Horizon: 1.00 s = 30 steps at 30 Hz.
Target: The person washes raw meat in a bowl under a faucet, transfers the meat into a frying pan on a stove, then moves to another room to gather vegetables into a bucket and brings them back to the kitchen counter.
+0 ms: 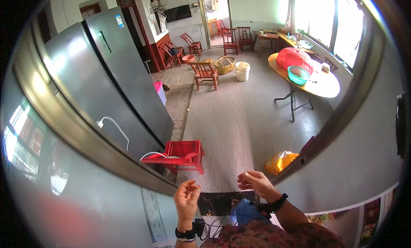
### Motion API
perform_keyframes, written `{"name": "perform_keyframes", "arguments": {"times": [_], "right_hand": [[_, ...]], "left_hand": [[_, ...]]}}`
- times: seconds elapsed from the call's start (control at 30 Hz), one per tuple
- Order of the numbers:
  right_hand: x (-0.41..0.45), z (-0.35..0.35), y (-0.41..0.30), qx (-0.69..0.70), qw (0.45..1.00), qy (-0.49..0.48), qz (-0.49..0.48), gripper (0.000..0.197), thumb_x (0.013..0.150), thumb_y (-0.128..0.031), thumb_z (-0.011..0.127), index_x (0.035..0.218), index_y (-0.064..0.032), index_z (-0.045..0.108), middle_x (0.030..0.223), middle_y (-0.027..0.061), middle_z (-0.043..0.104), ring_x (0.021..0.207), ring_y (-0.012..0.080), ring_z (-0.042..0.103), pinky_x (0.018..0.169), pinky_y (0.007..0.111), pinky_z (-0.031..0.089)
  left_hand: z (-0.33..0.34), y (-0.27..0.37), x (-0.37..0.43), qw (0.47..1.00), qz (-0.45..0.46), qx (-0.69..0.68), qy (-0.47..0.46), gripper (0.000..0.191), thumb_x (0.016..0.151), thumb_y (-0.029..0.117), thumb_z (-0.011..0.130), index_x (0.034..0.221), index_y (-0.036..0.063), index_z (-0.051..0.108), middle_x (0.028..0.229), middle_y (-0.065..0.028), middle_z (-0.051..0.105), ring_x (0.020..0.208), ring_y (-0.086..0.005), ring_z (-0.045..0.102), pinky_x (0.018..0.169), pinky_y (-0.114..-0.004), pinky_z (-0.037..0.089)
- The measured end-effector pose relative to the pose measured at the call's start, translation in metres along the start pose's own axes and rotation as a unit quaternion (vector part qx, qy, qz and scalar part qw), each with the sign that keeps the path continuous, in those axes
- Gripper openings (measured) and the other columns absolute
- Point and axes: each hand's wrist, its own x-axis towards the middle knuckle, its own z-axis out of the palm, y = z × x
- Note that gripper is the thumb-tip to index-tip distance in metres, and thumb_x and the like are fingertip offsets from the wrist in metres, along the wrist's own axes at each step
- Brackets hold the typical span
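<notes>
I see my left hand (187,198) raised in front of me, its fingers loosely curled and nothing visible in it. Across from it, my right hand (257,183) is also empty, the fingers loosely bent. Both wrists wear black straps with small devices, and dark cables (216,222) hang between them. Beneath the hands lies a dark doorway threshold (221,201). A red wooden chair (184,151) with a white cord on it stands beyond my left hand. Beyond my right hand, a shiny yellow bag (281,162) rests on the floor by the door frame.
A grey refrigerator (128,78) stands on the left, inside the metal door frame (80,122). On the right, a folding table (327,84) bears a red mesh food cover (293,59) and a green plastic basket (298,75). Farther back are a white bucket (242,73), a wicker basket (224,68) and several chairs.
</notes>
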Motion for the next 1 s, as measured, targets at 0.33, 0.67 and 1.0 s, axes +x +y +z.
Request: {"name": "perform_keyframes", "arguments": {"times": [0.33,0.67,1.0], "right_hand": [[0.174,-0.069,-0.103,0.051,0.996,0.043,-0.065,0.038,0.095,-0.035,0.055,0.108,0.0,0.06,0.098,0.007,0.062,0.085,0.0159,0.063,0.078,0.03,0.052],[0.304,-0.131,-0.179,0.066,0.987,0.078,-0.121,0.03,0.096,-0.027,0.052,0.105,0.0001,0.06,0.096,0.0089,0.064,0.082,0.0171,0.063,0.077,0.033,0.054],[0.415,-0.238,-0.255,0.063,0.963,0.227,-0.128,0.026,0.096,-0.027,0.053,0.102,-0.0024,0.061,0.092,0.0079,0.064,0.077,0.0156,0.063,0.072,0.03,0.053]], "left_hand": [[0.043,-0.02,0.185,1.0,-0.007,-0.014,0.003,0.031,0.081,-0.007,0.064,0.111,-0.0018,0.056,0.091,-0.0052,0.061,0.088,-0.0112,0.059,0.083,-0.024,0.048],[0.061,-0.046,0.345,0.999,-0.001,-0.011,0.03,0.027,0.083,-0.004,0.064,0.108,-0.0015,0.055,0.087,-0.0048,0.062,0.086,-0.0127,0.062,0.08,-0.024,0.049],[0.151,-0.104,0.577,0.997,-0.023,-0.035,-0.068,0.026,0.084,-0.002,0.064,0.109,0.0006,0.057,0.088,-0.003,0.062,0.087,-0.014,0.062,0.085,-0.027,0.049]]}}
